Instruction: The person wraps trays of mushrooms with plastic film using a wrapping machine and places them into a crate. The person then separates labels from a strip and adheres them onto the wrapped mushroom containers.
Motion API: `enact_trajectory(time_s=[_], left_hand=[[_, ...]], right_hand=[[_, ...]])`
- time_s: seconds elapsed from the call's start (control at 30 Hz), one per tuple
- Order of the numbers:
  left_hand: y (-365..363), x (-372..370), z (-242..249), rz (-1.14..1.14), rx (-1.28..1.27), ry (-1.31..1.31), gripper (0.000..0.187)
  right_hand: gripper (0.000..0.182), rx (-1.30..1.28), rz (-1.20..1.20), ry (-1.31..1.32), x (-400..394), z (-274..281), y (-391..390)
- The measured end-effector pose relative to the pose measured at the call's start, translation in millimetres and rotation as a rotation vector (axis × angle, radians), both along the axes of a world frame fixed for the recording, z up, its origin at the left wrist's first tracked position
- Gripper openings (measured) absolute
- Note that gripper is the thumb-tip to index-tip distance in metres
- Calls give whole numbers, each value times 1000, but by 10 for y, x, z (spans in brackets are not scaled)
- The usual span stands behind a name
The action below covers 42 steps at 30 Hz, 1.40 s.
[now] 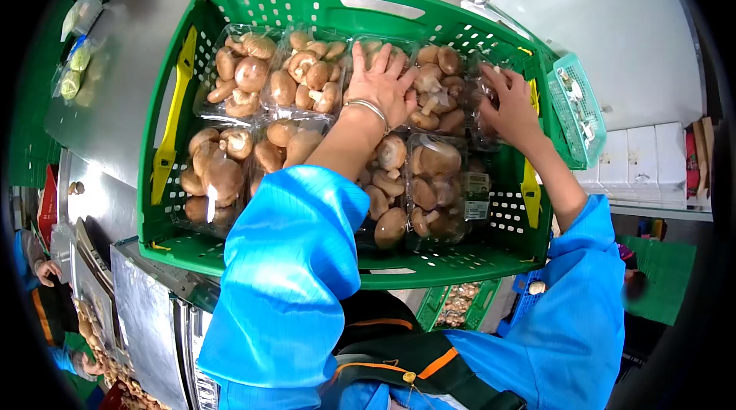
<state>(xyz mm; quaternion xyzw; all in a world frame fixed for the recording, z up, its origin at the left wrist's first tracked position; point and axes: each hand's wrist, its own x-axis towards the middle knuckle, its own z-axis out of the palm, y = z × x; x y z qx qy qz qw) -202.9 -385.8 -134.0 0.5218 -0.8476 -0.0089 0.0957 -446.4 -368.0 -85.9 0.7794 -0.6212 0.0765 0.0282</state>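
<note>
A green crate [230, 256] holds several clear plastic packs of brown mushrooms in two rows. My left hand [379, 92], with a bangle at its wrist, lies with fingers spread on a pack in the middle of the far row. Beside it to the right is another mushroom pack [438, 92]. At the crate's right end, my right hand [510, 107] has its fingers curled over a mushroom pack [481, 95] that looks tilted; the hand hides part of it. A near-row pack [438, 187] carries a white label.
A small teal basket [576, 111] stands right of the crate, by stacked white boxes [640, 164]. Green-topped packs [75, 71] lie on the metal table [115, 115] at left. Another person's hands [50, 272] are at lower left near loose mushrooms. A smaller green crate [483, 306] sits below.
</note>
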Motion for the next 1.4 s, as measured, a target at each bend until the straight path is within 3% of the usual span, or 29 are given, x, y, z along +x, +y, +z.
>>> enact_trajectory(time_s=[0.33,0.43,0.53,0.57,0.67,0.73,0.83,0.87,0.9,0.93,0.97,1.0,1.03,1.07,1.13,1.2,1.23,1.27,1.3,1.33,1.37,1.4], left_hand=[[-2,115,54,55,33,67,43],[3,207,92,34,58,37,43],[-22,158,110,49,101,-33,44],[-38,153,106,44,111,-36,45],[-61,111,54,42,151,-30,47],[-68,116,-40,40,103,3,47],[-16,95,-118,56,-19,26,47],[9,137,-61,77,-64,67,47],[61,171,241,102,132,8,42],[77,223,93,142,93,115,30],[103,258,-52,175,51,226,25],[369,379,404,82,75,189,18],[637,507,874,-13,100,157,13],[1060,690,1027,-137,-276,243,12],[2070,1141,1286,-90,-493,532,30],[3038,1631,1432,-65,-331,613,52],[3592,1905,1394,-48,-72,436,63],[4201,2201,1476,-26,191,320,67],[4635,2380,1837,18,860,77,71],[5032,2543,1960,99,1346,504,70],[5623,2568,1989,-3,1176,913,66],[6082,2495,2053,-147,862,1041,54]], right_hand=[[56,-16,-130,21,-80,85,-40],[54,63,-155,234,187,-99,-49],[49,-24,-22,154,39,-232,-125],[45,-34,146,43,-153,-205,-187],[46,-135,-15,-243,-202,-60,-24],[53,-214,2,27,-142,-382,-55],[58,-183,-236,202,175,-573,-27],[55,-198,-186,180,160,-601,-90],[52,-39,-106,78,265,-380,-64],[47,-350,60,176,107,-732,-120],[44,-363,74,122,38,-956,-217],[44,3,-112,-67,194,-588,-158],[44,-77,-26,106,-185,-653,-373],[43,-236,-105,167,126,-247,-240],[39,-492,203,-204,968,174,-37],[39,166,511,-909,2163,818,599],[38,414,632,-934,2790,1140,1025],[36,455,889,-846,3297,1160,1263],[34,547,1014,-742,3793,1242,1622],[35,448,1274,-598,4279,1213,1843],[40,550,1383,-606,4788,986,2013],[45,800,1354,-647,5330,727,2191]])
